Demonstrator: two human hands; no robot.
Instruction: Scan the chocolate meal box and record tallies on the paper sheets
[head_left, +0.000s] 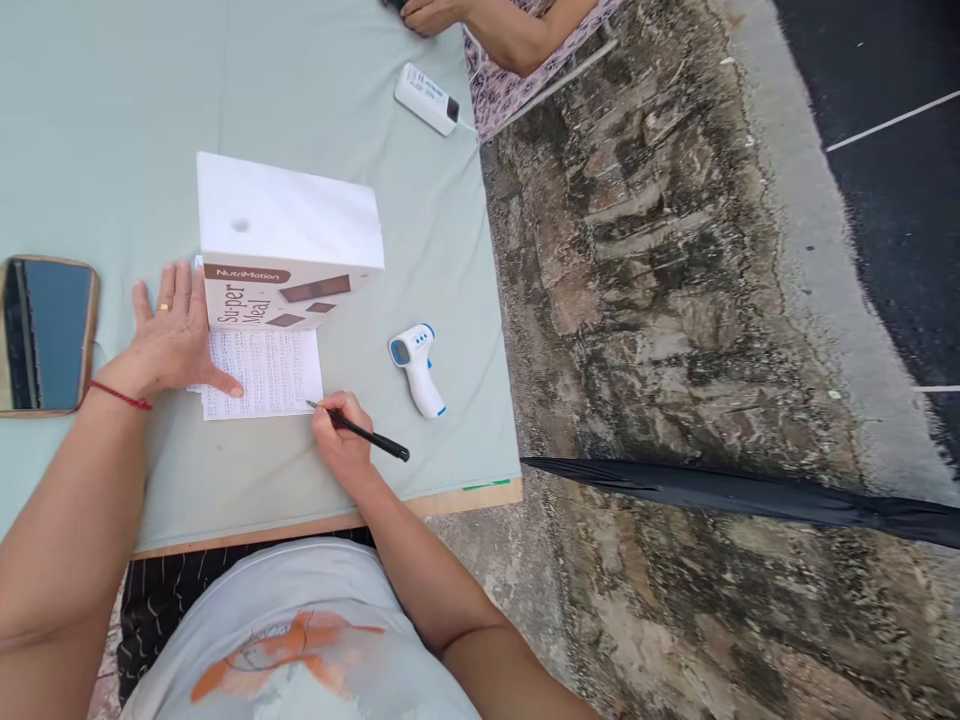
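A black pen [373,437] is gripped in my right hand [345,437], its tip at the right edge of a sheet of paper [262,375] covered in rows of small handwriting or print. My left hand [177,340] lies spread at the sheet's left side, thumb on the paper and fingers along the box. Over the sheet's far part stands a white and brown box [289,225] marked "NutriMotion Super Meal", which hides whatever is behind its base. Right of the paper lies a white and blue infrared thermometer [418,368].
A phone [51,335] lies face up at the left. Toward the far right edge is a white device with a cable [426,98]. Another person's hand [433,14] rests at the far edge. The cloth-covered table [450,240] ends beside rough stone ground [637,250], crossed by a black strap [735,490].
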